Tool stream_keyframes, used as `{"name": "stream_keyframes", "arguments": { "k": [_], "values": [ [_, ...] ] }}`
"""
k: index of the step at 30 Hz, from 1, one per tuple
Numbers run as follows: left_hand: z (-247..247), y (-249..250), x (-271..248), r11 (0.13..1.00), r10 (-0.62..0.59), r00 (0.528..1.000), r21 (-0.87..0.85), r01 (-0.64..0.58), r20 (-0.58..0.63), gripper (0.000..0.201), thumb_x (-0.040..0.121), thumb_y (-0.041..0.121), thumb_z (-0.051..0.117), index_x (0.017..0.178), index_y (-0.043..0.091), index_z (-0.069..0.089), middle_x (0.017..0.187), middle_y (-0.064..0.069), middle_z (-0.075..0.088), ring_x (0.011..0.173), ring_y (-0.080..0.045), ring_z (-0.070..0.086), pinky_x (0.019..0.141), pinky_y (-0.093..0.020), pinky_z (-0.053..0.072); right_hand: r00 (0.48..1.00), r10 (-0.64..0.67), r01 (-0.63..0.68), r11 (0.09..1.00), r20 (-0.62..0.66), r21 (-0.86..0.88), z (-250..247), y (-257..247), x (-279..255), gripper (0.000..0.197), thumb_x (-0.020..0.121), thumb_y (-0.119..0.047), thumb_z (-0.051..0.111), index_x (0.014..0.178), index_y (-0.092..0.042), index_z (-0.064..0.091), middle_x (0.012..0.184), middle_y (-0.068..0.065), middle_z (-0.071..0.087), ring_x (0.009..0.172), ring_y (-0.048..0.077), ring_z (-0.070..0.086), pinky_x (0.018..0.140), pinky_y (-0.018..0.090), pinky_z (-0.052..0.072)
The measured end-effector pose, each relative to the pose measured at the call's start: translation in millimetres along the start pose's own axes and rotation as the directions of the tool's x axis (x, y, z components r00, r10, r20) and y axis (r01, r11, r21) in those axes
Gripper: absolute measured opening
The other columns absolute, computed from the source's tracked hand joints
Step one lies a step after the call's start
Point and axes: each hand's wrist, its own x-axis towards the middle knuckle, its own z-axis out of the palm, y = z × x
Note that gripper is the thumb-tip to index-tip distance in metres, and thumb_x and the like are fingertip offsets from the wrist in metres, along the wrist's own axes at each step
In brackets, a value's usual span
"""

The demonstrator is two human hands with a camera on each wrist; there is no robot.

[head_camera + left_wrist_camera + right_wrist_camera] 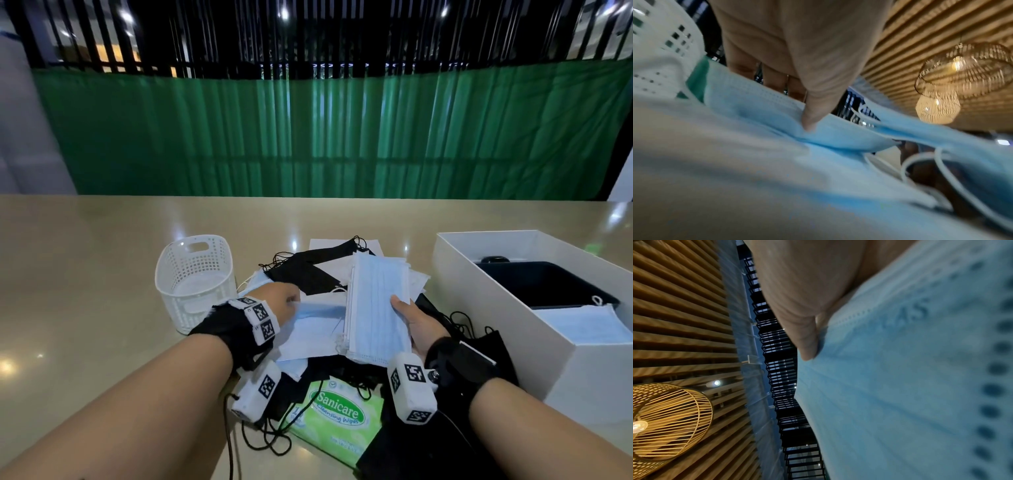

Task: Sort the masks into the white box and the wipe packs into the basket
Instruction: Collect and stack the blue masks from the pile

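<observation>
My right hand (409,320) grips a stack of blue masks (376,305) above the pile, thumb on top; the right wrist view shows the thumb (807,347) pressing the stack (900,386). My left hand (282,301) pinches the edge of a single blue mask (320,311) lying on the pile, with its thumb (810,121) on that mask (760,112). A green Sanicare wipe pack (339,416) lies near the front under black masks. The white basket (193,274) stands left, the white box (596,377) right.
Loose black masks (308,274) and white sheets lie heaped at the table's middle, ear loops trailing forward. The box holds black masks (544,281) and a blue mask (582,325). The basket wall (657,48) is close beside my left hand. A green curtain hangs behind.
</observation>
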Motion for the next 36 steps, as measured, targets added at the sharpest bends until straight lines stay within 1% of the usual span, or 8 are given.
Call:
{"name": "stream_keyframes", "arguments": {
  "k": [8,11,14,17,22,26,31,36],
  "values": [
    [-68.6,-15.4,-12.7,0.915,-0.176,0.966,-0.393,0.089,-0.191,0.011,0.093,0.012,0.045,0.090,0.020,0.053,0.081,-0.002,0.060,0.067,-0.017,0.053,0.055,-0.023,0.036,1.000,-0.013,0.013,1.000,-0.026,0.004,1.3,1.8,0.2,0.039,0.098,-0.024,0.047,0.132,-0.005,0.050,0.069,0.003,0.072,0.052,0.016,0.068,0.040,0.025,0.051],
    [-77.3,3.8,-17.2,0.632,-0.200,0.975,-0.773,0.053,-0.097,0.018,0.091,0.008,0.047,0.086,0.024,0.053,0.080,-0.001,0.061,0.063,-0.019,0.054,0.052,-0.026,0.037,1.000,0.007,-0.007,0.999,-0.007,-0.043,8.4,-1.6,-11.2,0.041,0.099,-0.028,0.045,0.132,-0.005,0.049,0.088,0.005,0.071,0.065,0.017,0.069,0.046,0.021,0.053],
    [-69.7,34.7,-20.5,0.294,-0.101,0.994,-0.954,0.061,0.032,0.022,0.093,-0.002,0.043,0.088,0.017,0.052,0.079,-0.005,0.063,0.058,-0.018,0.059,0.045,-0.027,0.045,0.995,-0.001,-0.011,0.993,-0.103,-0.121,12.2,-4.9,-14.7,0.052,0.096,-0.041,0.045,0.138,-0.010,0.046,0.131,0.007,0.055,0.113,0.022,0.056,0.070,0.022,0.045],
    [-49.9,64.2,-18.0,0.167,-0.010,0.990,-0.976,0.138,0.138,0.022,0.094,-0.003,0.040,0.085,0.014,0.050,0.083,-0.007,0.063,0.067,-0.020,0.062,0.065,-0.036,0.054,0.986,0.004,-0.046,0.968,-0.168,-0.248,14.9,-5.7,-16.7,0.052,0.093,-0.057,0.036,0.115,-0.016,0.060,0.105,0.002,0.056,0.092,0.018,0.053,0.050,0.017,0.036],
    [-1.6,85.9,-11.4,0.236,-0.031,0.944,-0.916,0.325,0.328,0.013,0.094,0.004,0.045,0.091,0.012,0.055,0.098,-0.010,0.066,0.090,-0.028,0.066,0.083,-0.047,0.055,0.997,0.022,-0.027,0.997,-0.068,-0.068,11.5,-1.4,-6.9,0.070,0.092,-0.063,0.015,0.115,-0.012,0.057,0.093,0.003,0.066,0.061,0.015,0.067,0.043,0.019,0.049],
    [22.8,89.2,-6.8,0.253,-0.094,0.938,-0.903,0.348,0.335,0.015,0.091,-0.001,0.044,0.093,0.007,0.057,0.106,-0.016,0.062,0.105,-0.035,0.061,0.095,-0.052,0.048,0.999,0.035,-0.038,0.993,-0.028,-0.108,5.5,-1.5,-3.3,0.066,0.092,-0.064,0.017,0.113,-0.014,0.056,0.081,0.004,0.066,0.069,0.017,0.063,0.042,0.018,0.048],
    [35.8,85.9,2.7,0.358,-0.157,0.947,-0.877,0.319,0.280,0.043,0.083,0.004,0.049,0.123,0.018,0.045,0.111,-0.011,0.059,0.101,-0.031,0.062,0.088,-0.050,0.053,0.997,0.018,-0.014,0.998,0.069,-0.055,10.5,-2.3,-10.5,0.038,0.100,-0.024,0.041,0.134,-0.009,0.045,0.098,0.007,0.068,0.072,0.018,0.071,0.050,0.024,0.054],
    [11.9,74.2,-5.8,0.479,-0.101,0.966,-0.839,0.257,0.239,0.039,0.084,0.004,0.056,0.118,0.023,0.047,0.106,-0.003,0.062,0.094,-0.020,0.064,0.087,-0.042,0.055,0.998,-0.016,0.021,0.996,0.065,-0.088,9.8,-2.6,-9.9,0.038,0.100,-0.012,0.040,0.138,-0.009,0.038,0.096,0.006,0.062,0.080,0.019,0.060,0.046,0.021,0.053]
  ]
}}
